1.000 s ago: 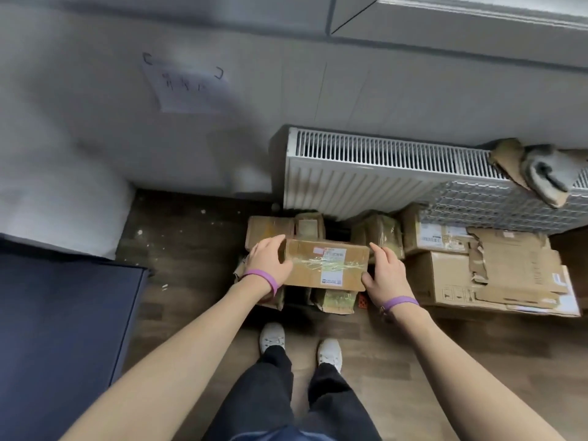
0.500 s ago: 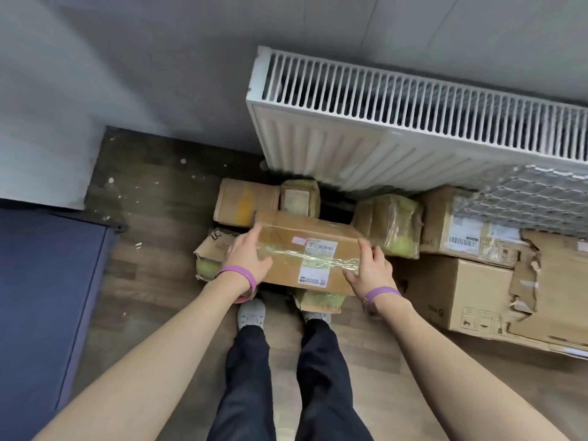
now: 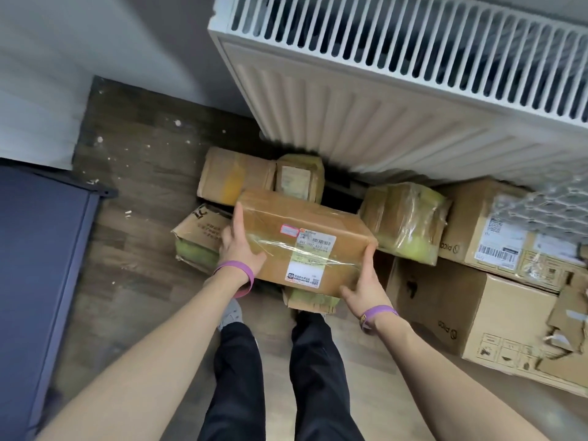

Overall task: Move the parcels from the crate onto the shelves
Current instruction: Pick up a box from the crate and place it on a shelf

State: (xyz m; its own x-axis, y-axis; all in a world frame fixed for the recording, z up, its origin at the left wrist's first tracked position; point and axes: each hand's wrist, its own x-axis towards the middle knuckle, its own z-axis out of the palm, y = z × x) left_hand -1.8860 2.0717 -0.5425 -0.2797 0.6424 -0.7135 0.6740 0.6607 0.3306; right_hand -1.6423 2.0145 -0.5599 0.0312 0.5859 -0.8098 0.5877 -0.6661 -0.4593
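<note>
A brown cardboard parcel (image 3: 305,240) with clear tape and a white shipping label is held between both hands above a heap of parcels on the floor. My left hand (image 3: 238,246) grips its left end, thumb on top. My right hand (image 3: 362,284) grips its near right corner from below and the side. Under and behind it lie several other parcels: a tan one (image 3: 232,176), a small taped one (image 3: 299,178), a dented box (image 3: 199,237), a plastic-wrapped one (image 3: 404,221). No crate or shelf is plainly visible.
A white radiator (image 3: 397,90) hangs on the wall above the heap. Large cardboard boxes (image 3: 461,310) stand stacked at the right. A dark blue panel (image 3: 38,281) fills the left edge. My legs and shoes (image 3: 230,313) stand on the wooden floor just before the heap.
The view has tilted down and closed in on the heap. The held parcel has come toward me, with both hands still on its ends.
</note>
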